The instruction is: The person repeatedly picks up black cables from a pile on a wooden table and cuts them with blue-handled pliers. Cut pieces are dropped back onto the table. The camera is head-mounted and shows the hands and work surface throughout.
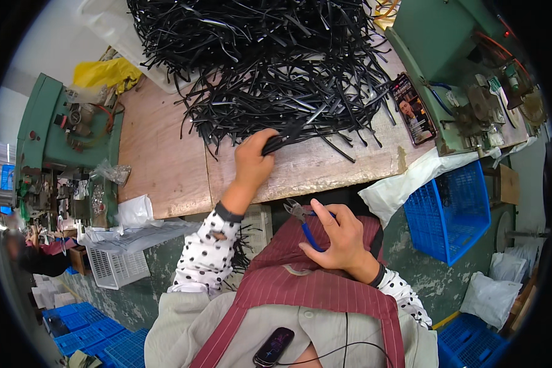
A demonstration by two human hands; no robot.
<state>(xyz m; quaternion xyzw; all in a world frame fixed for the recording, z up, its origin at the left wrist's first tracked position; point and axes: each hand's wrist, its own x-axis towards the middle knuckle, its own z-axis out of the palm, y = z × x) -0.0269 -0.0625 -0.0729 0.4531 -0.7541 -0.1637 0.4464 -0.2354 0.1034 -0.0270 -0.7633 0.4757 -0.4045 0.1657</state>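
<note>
My left hand [253, 162] is closed around a small bunch of black strips [283, 138] at the near edge of a big tangled pile [245, 101] of the same thin strips on the wooden table. In front of my apron, my right hand [345, 240] holds a pair of diagonal cutters [310, 237] with blue handles. Its thumb and forefinger are spread, and the metal jaws point away from me to the upper left. Part of the cutters' handles is hidden by the fingers.
Green machines stand at the left [73, 132] and right [432, 43] of the table [165, 162]. A phone [413, 110] leans against the right one. A blue crate [451, 214] and a white crate [118, 268] sit below table height. Farther left is another person [40, 254].
</note>
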